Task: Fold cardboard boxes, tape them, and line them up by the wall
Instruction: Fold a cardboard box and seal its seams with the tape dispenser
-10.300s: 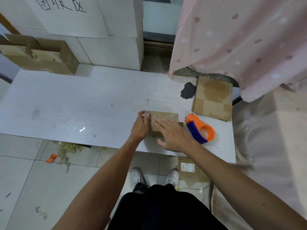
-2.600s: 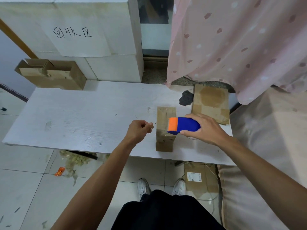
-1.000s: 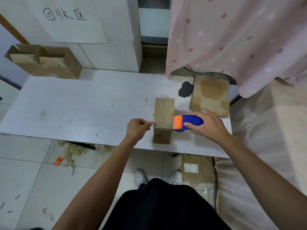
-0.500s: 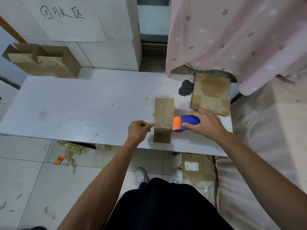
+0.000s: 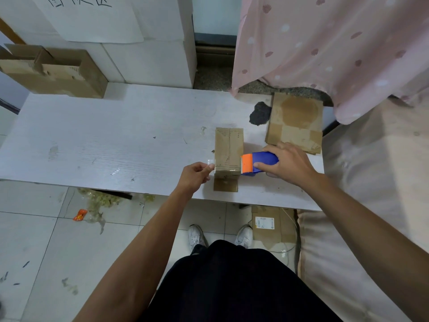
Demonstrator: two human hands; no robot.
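Box (image 5: 228, 156): folded, on the table (image 5: 104, 140) near its front edge, tape across its top.
Left grip (image 5: 195, 176): I have it pinching the tape end (image 5: 210, 162) just left of the box.
Right grip (image 5: 287, 163): closed round the tape dispenser (image 5: 257, 163), against the box's right edge.
Done: folding, I judge; open boxes (image 5: 53, 70) stand by the wall (image 5: 151, 54).
To do: cut, press, carry over; flat cardboard (image 5: 294, 124) waits.

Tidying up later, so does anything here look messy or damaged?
Yes. A dark patch mars the far edge of the table, the flat cardboard beside it has a round stain, and a crumpled yellowish wad and an orange scrap litter the floor below.
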